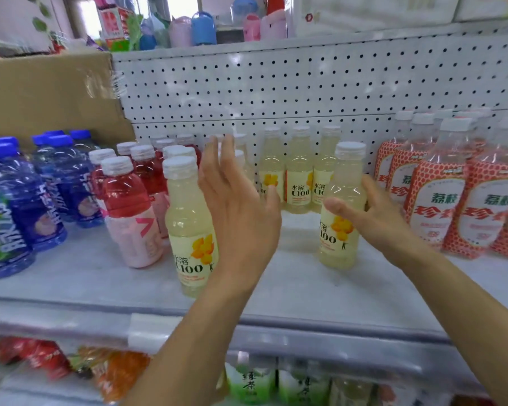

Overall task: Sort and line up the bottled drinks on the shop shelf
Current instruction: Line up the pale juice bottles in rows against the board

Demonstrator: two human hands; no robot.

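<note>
Left hand [238, 206] flat, fingers straight and together, at 3 o'clock of front lemon bottle [188, 230]; contact unclear. Right hand [376, 212] cups lone lemon bottle [343, 206], thumb across front, fingers round its 3 o'clock side. Both bottles upright on shelf [291, 288]. Lemon row [298, 177] at 12 o'clock. Red bottles [126, 200] and blue bottles [18, 200] at 9, lychee bottles [440, 200] at 3.

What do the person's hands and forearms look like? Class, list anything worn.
Left hand and right hand are bare: no gloves, rings or watch visible. Both forearms are bare too, with no sleeve in view up to the picture's edge.
</note>
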